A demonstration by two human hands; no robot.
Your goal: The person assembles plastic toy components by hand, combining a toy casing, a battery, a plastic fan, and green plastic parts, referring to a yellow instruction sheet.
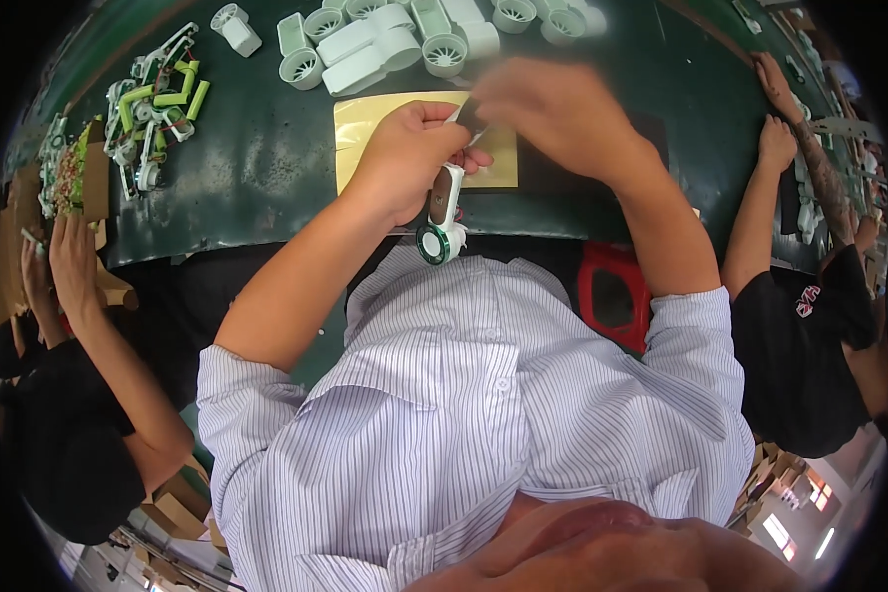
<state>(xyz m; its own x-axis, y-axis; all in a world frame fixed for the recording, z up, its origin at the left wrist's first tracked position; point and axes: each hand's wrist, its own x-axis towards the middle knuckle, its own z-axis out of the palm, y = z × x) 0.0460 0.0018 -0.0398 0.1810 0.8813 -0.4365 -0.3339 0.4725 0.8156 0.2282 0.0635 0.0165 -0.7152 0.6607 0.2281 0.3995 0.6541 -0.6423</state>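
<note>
My left hand (411, 158) is closed around a slim white plastic fan part (453, 202), over the near edge of the table. A brown panel runs along the part, and its round lower end has a green ring about a white disc. A thin pale piece shows at my left fingertips; its kind is unclear. Close to those fingertips, my right hand (553, 109) is smeared by motion, so its fingers and anything in them cannot be made out. Beneath both hands lies a yellow sheet (355, 123).
Several pale green-white fan housings (370, 49) with round grilles stand at the back. At the far left lies a pile of white assemblies with lime-green pieces (158, 109). A dark sheet (602, 163) borders the yellow one. A red stool (617, 296) stands below; co-workers sit on both sides.
</note>
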